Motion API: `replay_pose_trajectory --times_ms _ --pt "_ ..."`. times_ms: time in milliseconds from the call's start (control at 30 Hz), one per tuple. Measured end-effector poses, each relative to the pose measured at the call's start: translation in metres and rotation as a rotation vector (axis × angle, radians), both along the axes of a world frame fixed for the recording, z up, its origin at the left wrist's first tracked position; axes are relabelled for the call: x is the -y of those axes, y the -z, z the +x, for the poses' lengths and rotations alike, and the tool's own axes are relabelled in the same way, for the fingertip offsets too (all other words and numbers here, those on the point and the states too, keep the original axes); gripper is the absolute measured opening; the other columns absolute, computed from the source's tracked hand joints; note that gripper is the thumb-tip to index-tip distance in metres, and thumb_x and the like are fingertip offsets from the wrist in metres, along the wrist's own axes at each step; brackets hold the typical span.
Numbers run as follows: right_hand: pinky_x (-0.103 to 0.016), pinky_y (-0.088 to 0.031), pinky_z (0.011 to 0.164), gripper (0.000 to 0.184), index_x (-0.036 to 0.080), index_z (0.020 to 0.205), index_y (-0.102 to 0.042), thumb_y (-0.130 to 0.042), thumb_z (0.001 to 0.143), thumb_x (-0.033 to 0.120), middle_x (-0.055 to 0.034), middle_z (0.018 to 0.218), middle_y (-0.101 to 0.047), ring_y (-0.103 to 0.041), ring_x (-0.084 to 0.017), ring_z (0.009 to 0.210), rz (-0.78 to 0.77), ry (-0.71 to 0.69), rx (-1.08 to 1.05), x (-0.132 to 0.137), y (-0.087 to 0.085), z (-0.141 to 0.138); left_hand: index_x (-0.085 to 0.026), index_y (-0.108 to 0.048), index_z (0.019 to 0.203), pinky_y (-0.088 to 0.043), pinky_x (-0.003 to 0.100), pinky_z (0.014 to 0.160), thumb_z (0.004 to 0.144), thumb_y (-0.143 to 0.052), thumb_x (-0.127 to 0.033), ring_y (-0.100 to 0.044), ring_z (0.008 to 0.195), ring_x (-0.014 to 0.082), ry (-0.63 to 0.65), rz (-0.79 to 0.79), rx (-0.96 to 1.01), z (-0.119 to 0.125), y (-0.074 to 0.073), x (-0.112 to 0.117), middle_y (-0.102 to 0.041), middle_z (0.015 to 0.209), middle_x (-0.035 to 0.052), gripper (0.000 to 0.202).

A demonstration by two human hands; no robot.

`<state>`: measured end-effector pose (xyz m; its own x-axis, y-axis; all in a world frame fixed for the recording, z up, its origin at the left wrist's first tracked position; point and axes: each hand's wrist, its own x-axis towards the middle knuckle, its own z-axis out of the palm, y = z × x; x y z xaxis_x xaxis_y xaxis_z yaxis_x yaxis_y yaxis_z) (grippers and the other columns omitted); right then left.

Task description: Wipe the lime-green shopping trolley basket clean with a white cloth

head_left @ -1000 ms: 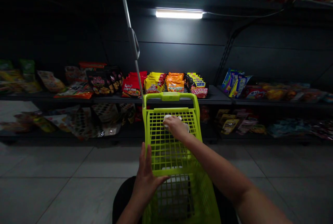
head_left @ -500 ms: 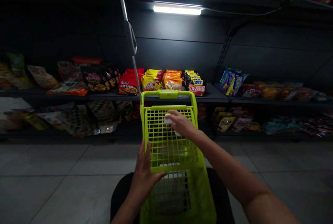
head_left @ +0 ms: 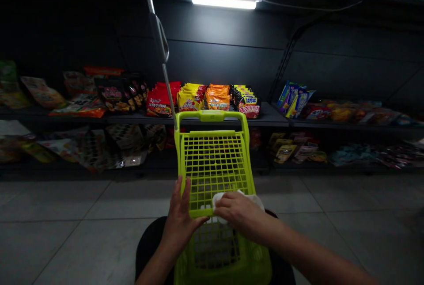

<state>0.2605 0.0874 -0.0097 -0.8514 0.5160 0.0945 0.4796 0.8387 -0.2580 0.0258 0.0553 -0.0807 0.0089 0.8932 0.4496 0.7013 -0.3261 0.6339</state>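
Your right grip (head_left: 240,215) pins a white cloth (head_left: 221,197) to the green basket (head_left: 213,165) while your left grip (head_left: 180,216) braces its side.
Your right grip is closed over the cloth, fingers curled, pressing it against the lower edge of the mesh wall; a little cloth shows past your fingertips and behind your knuckles. Your left grip is open and holds nothing, laid flat along the basket's left edge with the thumb touching the cross bar just beside the right grip. The basket's handle (head_left: 212,115) lies well beyond both grips, with a shelf (head_left: 271,119) of snack packets (head_left: 217,99) past it.
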Motion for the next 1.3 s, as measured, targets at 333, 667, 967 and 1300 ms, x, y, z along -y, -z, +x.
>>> replay_pose_trajectory --times_ms 333,667,967,1300 --pt "-0.040 -0.041 0.107 0.042 0.013 0.124 -0.065 -0.059 0.085 0.002 -0.0149 0.132 -0.064 -0.056 -0.025 0.121 0.189 0.512 -0.129 -0.170 -0.021 -0.026 -0.044 -0.003 0.160 -0.035 0.063 0.116 0.070 -0.087 -0.027 -0.019 0.155 0.0369 0.021 0.000 -0.002 -0.002 -0.002 -0.003 -0.005 0.171 0.0106 0.124" --pt "-0.037 -0.044 0.090 0.016 0.022 0.102 -0.072 -0.066 0.090 0.014 -0.0061 0.109 -0.074 -0.061 -0.023 0.105 0.064 0.271 -0.063 -0.005 0.017 0.003 -0.044 -0.001 0.160 -0.035 0.062 0.117 0.067 -0.089 -0.023 -0.018 0.155 0.0380 0.010 0.000 -0.035 -0.003 -0.001 -0.004 -0.007 0.171 0.0111 0.130" --pt "-0.039 -0.040 0.111 0.043 0.020 0.124 -0.067 -0.060 0.085 0.004 -0.0111 0.142 -0.060 -0.053 -0.022 0.130 0.096 0.487 -0.361 -0.129 -0.030 0.015 -0.043 -0.002 0.160 -0.034 0.060 0.118 0.070 -0.088 -0.026 -0.018 0.156 0.0368 0.008 0.006 -0.039 -0.002 -0.001 -0.005 -0.007 0.171 0.0116 0.125" --pt "-0.043 -0.045 0.105 0.035 0.021 0.117 -0.071 -0.058 0.088 0.006 -0.0072 0.131 -0.068 -0.058 -0.025 0.121 0.118 0.385 -0.092 -0.045 0.015 0.006 -0.043 -0.002 0.160 -0.032 0.065 0.117 0.064 -0.092 -0.025 -0.019 0.155 0.0397 -0.004 0.033 -0.071 0.000 -0.003 -0.007 -0.010 0.171 0.0123 0.132"
